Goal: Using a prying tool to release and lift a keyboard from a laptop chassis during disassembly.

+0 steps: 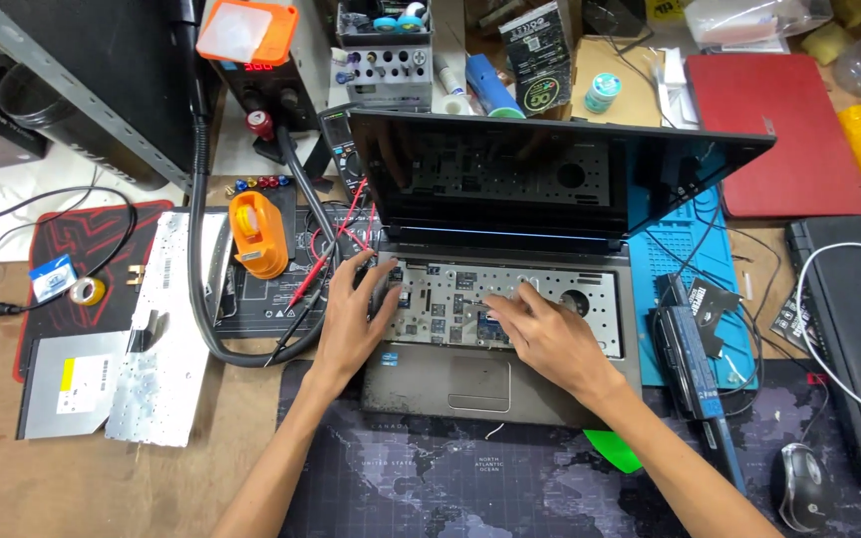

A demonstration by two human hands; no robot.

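The open laptop (pixel 510 329) sits near the middle of the counter (pixel 12 468), its long axis running left to right, the lid tipped back toward the far edge. Its keyboard is out, so the bare metal tray (pixel 450 299) lies exposed, and both hands rest directly on it. The left hand (pixel 356 319) covers the tray's left end, fingers spread flat, grip apart and clamped on nothing. The right hand (pixel 540 334) lies at the tray's middle, fingertips pressed down toward the near edge; grip likewise apart. The removed keyboard (pixel 166 329) lies face down, well left of the laptop, nearer the left hand.
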